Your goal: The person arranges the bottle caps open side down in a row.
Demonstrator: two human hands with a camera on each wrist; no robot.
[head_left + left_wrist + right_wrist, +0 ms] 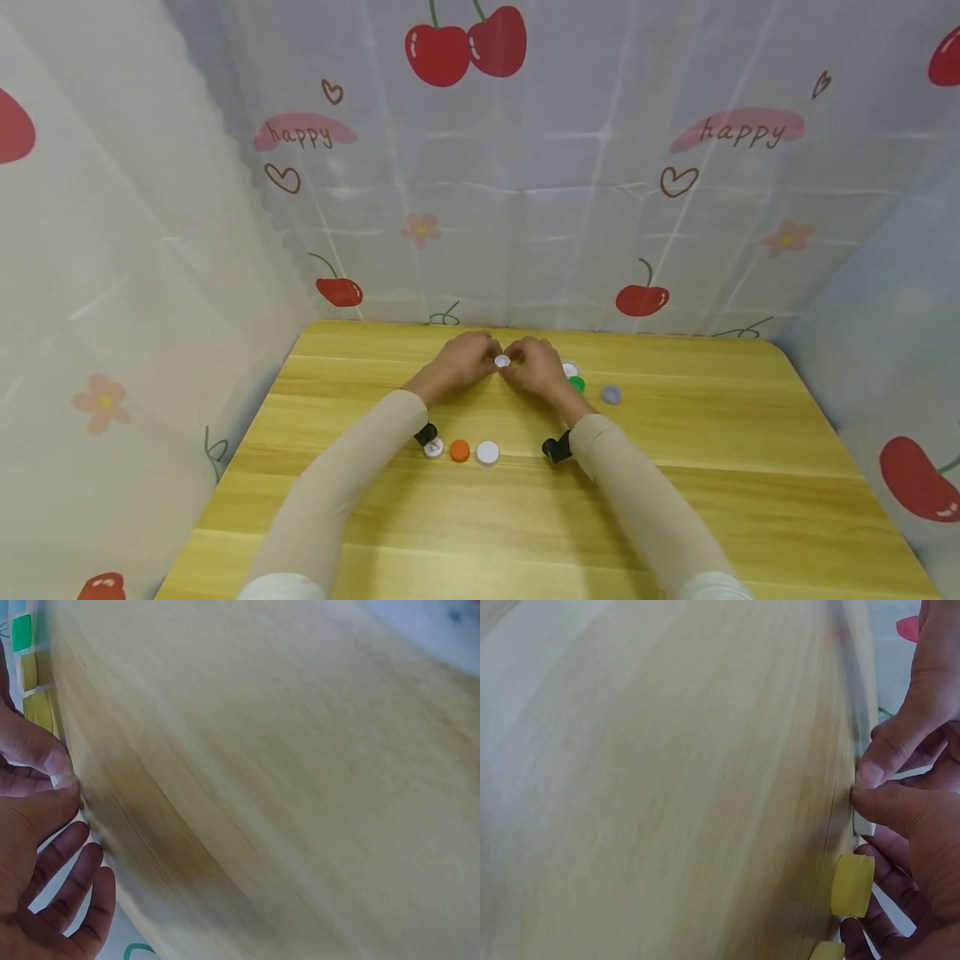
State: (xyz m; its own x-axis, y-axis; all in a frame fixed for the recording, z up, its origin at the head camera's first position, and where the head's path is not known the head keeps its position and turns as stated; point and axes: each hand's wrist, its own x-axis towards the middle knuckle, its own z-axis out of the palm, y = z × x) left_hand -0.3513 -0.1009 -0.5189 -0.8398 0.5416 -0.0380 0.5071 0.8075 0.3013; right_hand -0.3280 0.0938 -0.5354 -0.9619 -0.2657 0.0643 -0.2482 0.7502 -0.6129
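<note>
My left hand [468, 358] and right hand [534, 365] meet near the back of the table. Between their thumbs and fingertips they pinch a small white bottle cap [502, 361]. Up close in the left wrist view, a sliver of the white cap [64, 781] shows between the touching thumbs, the rest covered by fingers. Beside my right hand in the right wrist view stands a yellow cap [853, 885], with another yellow cap [828, 952] below it. Just right of that hand in the head view are a white cap [571, 369] and a green cap [576, 383].
A greyish-purple cap [612, 394] lies farther right. Nearer the front, a marked white cap [433, 448], an orange cap [460, 451] and a plain white cap [487, 452] form a row on the wooden table [675, 517]. A patterned curtain [510, 200] hangs around the table.
</note>
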